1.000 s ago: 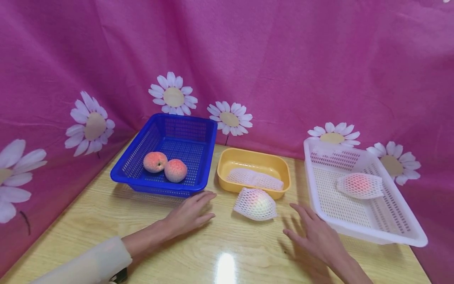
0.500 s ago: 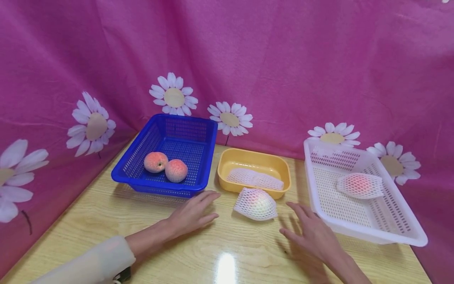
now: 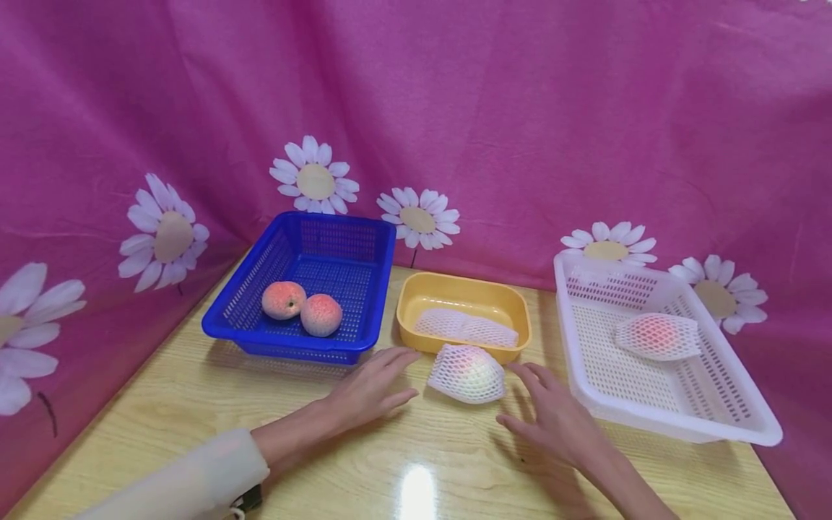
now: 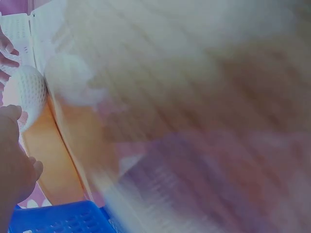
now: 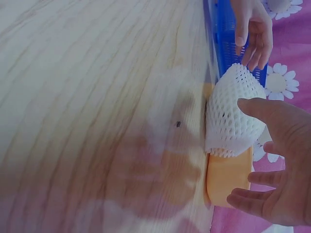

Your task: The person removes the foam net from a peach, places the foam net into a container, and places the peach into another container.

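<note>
A peach in a white foam net (image 3: pixel 466 374) lies on the table just in front of the yellow tray (image 3: pixel 409 336). To its left my left hand (image 3: pixel 373 390) hovers with fingers stretched out, a small gap from the net. On the other side my right hand (image 3: pixel 555 415) is likewise spread, its fingertips close to the net. In the right wrist view the netted peach (image 5: pixel 233 114) appears between both hands. Neither hand holds anything. Flat foam nets (image 3: pixel 464 327) lie inside the yellow tray.
A blue basket (image 3: pixel 299 339) with two bare peaches (image 3: pixel 302 307) stands at the left. At the right is a white basket (image 3: pixel 676 417) holding another netted peach (image 3: pixel 658 336). A pink flowered cloth (image 3: pixel 494 130) hangs behind the table.
Both hands have moved inward toward the netted peach, the left one rightward and the right one leftward. The peach, baskets and tray stay where they were.
</note>
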Action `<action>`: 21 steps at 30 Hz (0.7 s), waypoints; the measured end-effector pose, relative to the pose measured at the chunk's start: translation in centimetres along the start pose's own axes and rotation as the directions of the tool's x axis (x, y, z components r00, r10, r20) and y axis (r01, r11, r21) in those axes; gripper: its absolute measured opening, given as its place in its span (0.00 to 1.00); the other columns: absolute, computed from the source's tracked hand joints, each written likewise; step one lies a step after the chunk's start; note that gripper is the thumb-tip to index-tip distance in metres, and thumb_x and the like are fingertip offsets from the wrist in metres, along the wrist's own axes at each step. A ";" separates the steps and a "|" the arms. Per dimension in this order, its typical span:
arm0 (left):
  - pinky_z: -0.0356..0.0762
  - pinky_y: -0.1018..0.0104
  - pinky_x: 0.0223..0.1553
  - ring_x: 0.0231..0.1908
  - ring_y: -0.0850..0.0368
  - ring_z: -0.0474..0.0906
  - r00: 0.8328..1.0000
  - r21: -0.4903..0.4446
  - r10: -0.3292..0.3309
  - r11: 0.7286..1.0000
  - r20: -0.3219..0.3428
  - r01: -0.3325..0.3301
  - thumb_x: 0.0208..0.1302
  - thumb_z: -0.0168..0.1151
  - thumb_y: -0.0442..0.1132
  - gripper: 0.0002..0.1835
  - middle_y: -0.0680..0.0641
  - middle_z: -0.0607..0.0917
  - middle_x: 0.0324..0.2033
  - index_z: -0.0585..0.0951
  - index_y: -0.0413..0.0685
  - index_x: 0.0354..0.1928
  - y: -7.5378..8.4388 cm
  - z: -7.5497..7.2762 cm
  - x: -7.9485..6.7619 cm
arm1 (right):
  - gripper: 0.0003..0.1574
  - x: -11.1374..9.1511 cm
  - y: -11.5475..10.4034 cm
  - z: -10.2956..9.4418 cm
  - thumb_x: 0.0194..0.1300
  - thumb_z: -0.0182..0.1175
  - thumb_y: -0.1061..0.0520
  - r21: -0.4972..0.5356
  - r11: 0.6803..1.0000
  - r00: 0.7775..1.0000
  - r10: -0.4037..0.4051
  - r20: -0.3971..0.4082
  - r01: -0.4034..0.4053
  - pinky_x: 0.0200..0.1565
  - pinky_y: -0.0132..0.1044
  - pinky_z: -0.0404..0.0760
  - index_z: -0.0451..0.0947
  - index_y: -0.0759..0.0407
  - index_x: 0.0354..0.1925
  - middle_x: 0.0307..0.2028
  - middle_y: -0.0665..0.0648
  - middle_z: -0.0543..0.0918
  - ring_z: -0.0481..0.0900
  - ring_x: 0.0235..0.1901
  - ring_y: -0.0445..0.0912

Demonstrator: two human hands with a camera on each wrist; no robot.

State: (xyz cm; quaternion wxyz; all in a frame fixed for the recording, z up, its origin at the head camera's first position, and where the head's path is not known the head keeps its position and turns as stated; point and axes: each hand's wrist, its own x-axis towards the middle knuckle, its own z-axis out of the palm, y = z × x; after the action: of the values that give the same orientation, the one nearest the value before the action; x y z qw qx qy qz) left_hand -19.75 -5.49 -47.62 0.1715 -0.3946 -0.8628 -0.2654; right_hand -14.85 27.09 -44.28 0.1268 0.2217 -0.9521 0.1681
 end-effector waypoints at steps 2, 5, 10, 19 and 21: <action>0.70 0.57 0.63 0.61 0.48 0.74 1.000 0.005 0.003 1.000 -0.004 -0.003 0.65 0.69 0.45 0.30 0.41 0.77 0.60 0.74 0.41 0.66 0.1 0.3 0.4 | 0.49 0.3 -0.1 0.0 0.53 0.76 0.43 0.012 1.000 1.000 -0.005 0.001 0.005 0.47 0.61 0.80 0.68 0.53 0.68 0.59 0.65 0.75 0.75 0.56 0.62; 0.71 0.58 0.63 0.61 0.49 0.74 1.000 -0.003 0.002 1.000 -0.008 -0.002 0.64 0.70 0.44 0.31 0.42 0.77 0.60 0.74 0.41 0.66 0.3 0.5 0.8 | 0.50 0.7 -0.3 0.1 0.53 0.77 0.42 0.018 0.999 1.000 -0.027 -0.001 0.027 0.47 0.61 0.80 0.68 0.54 0.68 0.59 0.66 0.75 0.77 0.54 0.63; 0.73 0.60 0.61 0.60 0.50 0.74 1.000 -0.012 0.015 1.000 -0.015 -0.015 0.63 0.70 0.43 0.30 0.43 0.77 0.60 0.74 0.41 0.65 0.6 0.7 1.5 | 0.52 1.3 -0.6 0.4 0.51 0.78 0.45 0.009 0.999 0.999 -0.054 -0.003 0.054 0.45 0.57 0.81 0.68 0.56 0.69 0.57 0.64 0.76 0.80 0.48 0.60; 0.71 0.60 0.62 0.61 0.52 0.73 0.999 -0.026 0.039 0.999 -0.014 -0.040 0.66 0.68 0.44 0.30 0.45 0.77 0.60 0.72 0.43 0.67 0.9 0.9 2.6 | 0.56 2.8 -1.3 0.9 0.50 0.79 0.48 0.070 0.997 0.998 -0.028 0.061 0.024 0.42 0.56 0.83 0.63 0.53 0.73 0.60 0.65 0.73 0.79 0.49 0.61; 0.70 0.59 0.63 0.61 0.51 0.72 0.999 -0.036 0.041 0.998 -0.005 -0.041 0.66 0.68 0.44 0.30 0.45 0.77 0.60 0.72 0.42 0.67 1.0 0.9 2.8 | 0.57 3.2 -1.5 1.1 0.51 0.79 0.48 0.073 0.997 0.997 -0.026 0.077 0.020 0.41 0.55 0.84 0.62 0.52 0.73 0.60 0.66 0.73 0.80 0.48 0.61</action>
State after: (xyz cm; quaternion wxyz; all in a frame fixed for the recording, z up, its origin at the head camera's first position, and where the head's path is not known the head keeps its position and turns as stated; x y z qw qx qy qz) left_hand -20.83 -2.78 -46.68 0.1715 -0.4148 -0.8492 -0.2781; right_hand -17.09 24.25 -43.88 0.0834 0.2435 -0.9471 0.1919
